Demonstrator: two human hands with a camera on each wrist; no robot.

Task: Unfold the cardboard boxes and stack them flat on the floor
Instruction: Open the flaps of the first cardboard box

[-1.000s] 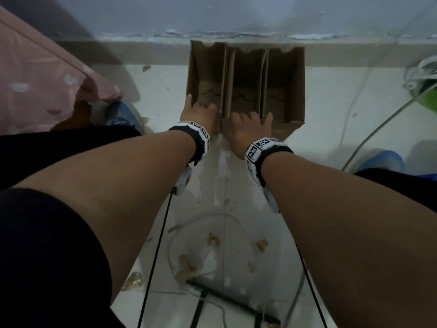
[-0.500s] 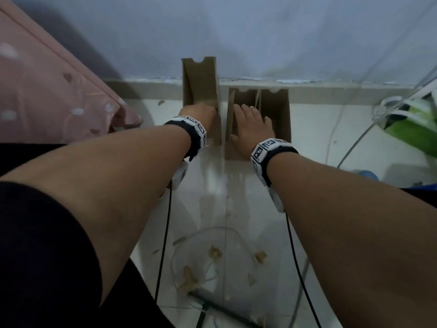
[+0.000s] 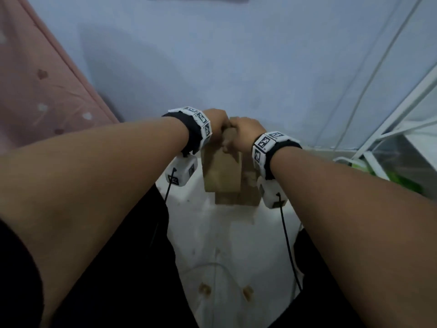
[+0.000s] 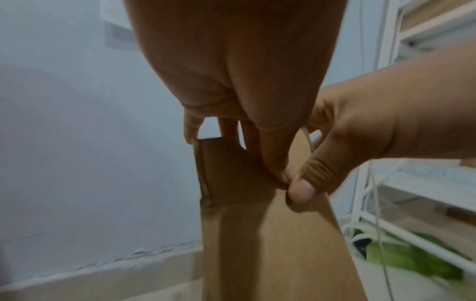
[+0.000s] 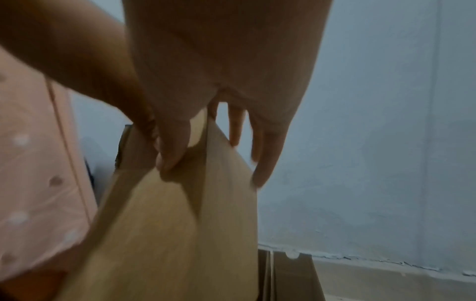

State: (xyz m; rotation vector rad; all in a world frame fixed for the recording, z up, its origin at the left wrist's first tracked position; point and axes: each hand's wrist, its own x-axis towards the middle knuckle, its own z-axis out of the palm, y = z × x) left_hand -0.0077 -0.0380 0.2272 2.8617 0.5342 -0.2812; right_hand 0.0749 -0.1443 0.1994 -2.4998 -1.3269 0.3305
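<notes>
- Gripped one box [image 3: 222, 174] by its top edge with both hands, lifted clear of the floor [image 3: 224, 237] and hanging upright in front of the wall [image 3: 212, 67].
- Looked thin and slab-like already, panels lying close together; showed a lengthwise fold in the right wrist view, so judged as collapsed but not yet opened out into a single sheet.
- Left another box [image 3: 249, 188] standing on the floor by the wall, just behind and below the held one; could not tell whether more stood behind it.
- Saw no flat stack anywhere on the visible floor, so judged the task as early: first box in hand, nothing laid down, at least one more to do.
- Clamped the left hand [image 3: 216, 121] on the top-left part of the edge, thumb pressed to the near face, fingers hooked over to the far side.
- Clamped the right hand [image 3: 243, 136] on the top-right part, thumb on the near face touching the left thumb, fingers spread down the far face.
- Stretched both forearms forward and inward, wrists raised, hands meeting knuckle to knuckle at the box top.
- Judged the next move as pulling the hands apart to spread the panels, then lowering the sheet flat to the floor.
- Risked tearing at the fold if pulled unevenly.
</notes>
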